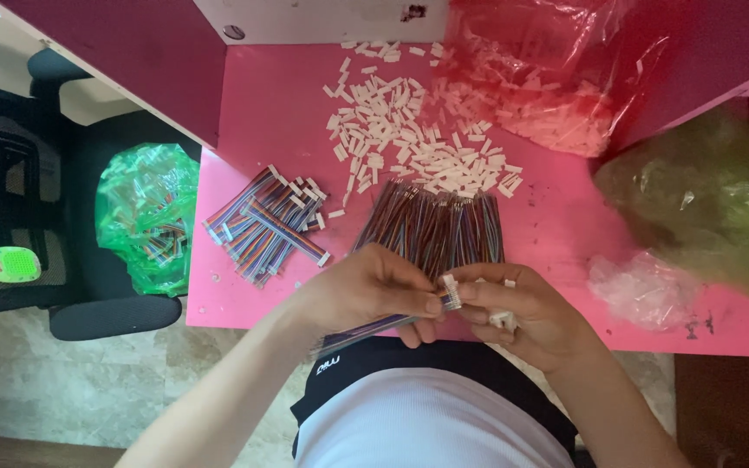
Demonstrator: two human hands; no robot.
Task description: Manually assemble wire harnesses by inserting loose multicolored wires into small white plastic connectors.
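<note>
At the near edge of a pink worktop [262,113], the left hand [374,290] pinches a multicoloured ribbon cable [366,329] steady while the right hand [522,316] grips a small white connector housing [451,292] against its end, spare housings [409,130] heaped beyond.

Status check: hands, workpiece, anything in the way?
Left hand pinching ribbon cable. Right hand holding white connector at its end. Loose cables lie just behind.

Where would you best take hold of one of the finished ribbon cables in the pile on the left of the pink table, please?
Probably at mid-length on the flat ribbon, pinched across its width from above. The finished ribbon cables lie flat and crisscrossed on the pink table, their small white end connectors giving little to hold. Top strands are easiest to free.
</note>
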